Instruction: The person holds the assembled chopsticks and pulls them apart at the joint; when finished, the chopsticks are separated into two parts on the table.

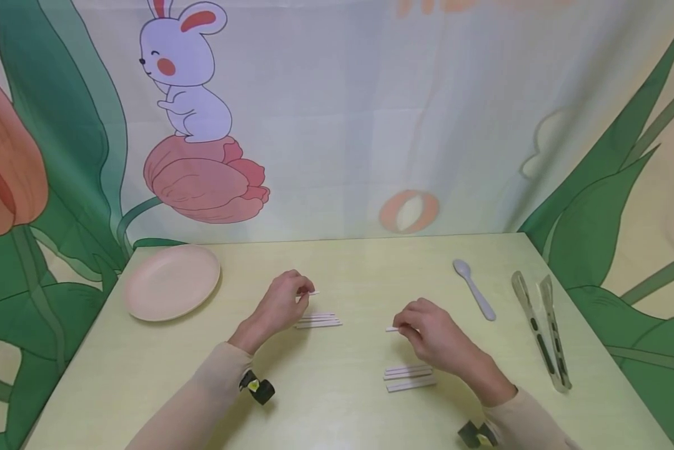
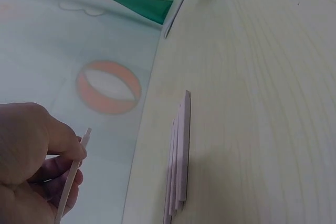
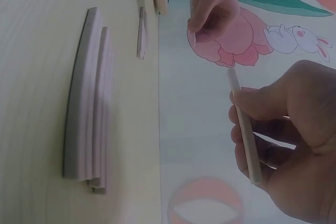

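Note:
My left hand [image 1: 283, 301] pinches a thin, pale stick [image 2: 70, 183] between thumb and fingers, raised above the table. Just nearer than that hand lie several like sticks [image 1: 318, 321] side by side. On the other side, my right hand [image 1: 431, 332] holds another pale stick [image 3: 247, 132] between thumb and curled fingers, also off the table. Below the right hand, a second group of several sticks [image 1: 407, 373] lies roughly parallel, the nearest one slightly apart. In the right wrist view this group [image 3: 82, 108] looks flat-sided and pale pink.
A pale round plate [image 1: 172, 282] sits at the far left of the light wooden table [image 1: 337, 412]. To the right lie a lavender spoon [image 1: 474, 290] and metal tongs [image 1: 534, 322] with spread arms. A printed curtain [image 1: 325, 125] hangs along the table's back edge.

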`<state>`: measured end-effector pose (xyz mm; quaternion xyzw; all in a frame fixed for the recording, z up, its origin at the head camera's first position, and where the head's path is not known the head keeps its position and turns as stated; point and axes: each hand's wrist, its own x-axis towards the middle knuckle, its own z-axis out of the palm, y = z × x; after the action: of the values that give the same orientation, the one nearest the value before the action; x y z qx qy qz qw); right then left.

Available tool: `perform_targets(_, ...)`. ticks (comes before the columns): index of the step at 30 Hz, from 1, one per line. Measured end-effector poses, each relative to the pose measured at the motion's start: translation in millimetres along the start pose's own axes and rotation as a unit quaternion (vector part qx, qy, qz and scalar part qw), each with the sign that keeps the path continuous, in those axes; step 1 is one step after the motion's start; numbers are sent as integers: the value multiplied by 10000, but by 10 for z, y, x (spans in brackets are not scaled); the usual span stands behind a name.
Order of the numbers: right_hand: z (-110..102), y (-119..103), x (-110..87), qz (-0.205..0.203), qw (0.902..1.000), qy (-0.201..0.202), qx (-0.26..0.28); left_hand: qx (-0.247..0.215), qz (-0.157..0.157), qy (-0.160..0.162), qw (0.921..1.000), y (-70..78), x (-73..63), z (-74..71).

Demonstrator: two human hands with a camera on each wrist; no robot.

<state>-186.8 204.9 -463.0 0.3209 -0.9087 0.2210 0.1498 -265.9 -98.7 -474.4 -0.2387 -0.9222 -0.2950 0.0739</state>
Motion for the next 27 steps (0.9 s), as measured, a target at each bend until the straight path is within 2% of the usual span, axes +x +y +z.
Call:
perform_targets(7, 45, 4, -41, -51, 10000, 11, 37, 19, -108, -132, 9999, -27, 35, 62)
perform_targets(16, 81, 6, -73, -181, 9998, -23, 7, 202, 102, -278, 9994, -61, 77, 158)
perform_targets(27, 86, -26, -98, -108, 9998, -181, 55, 398, 200, -522, 9976, -123, 81, 236)
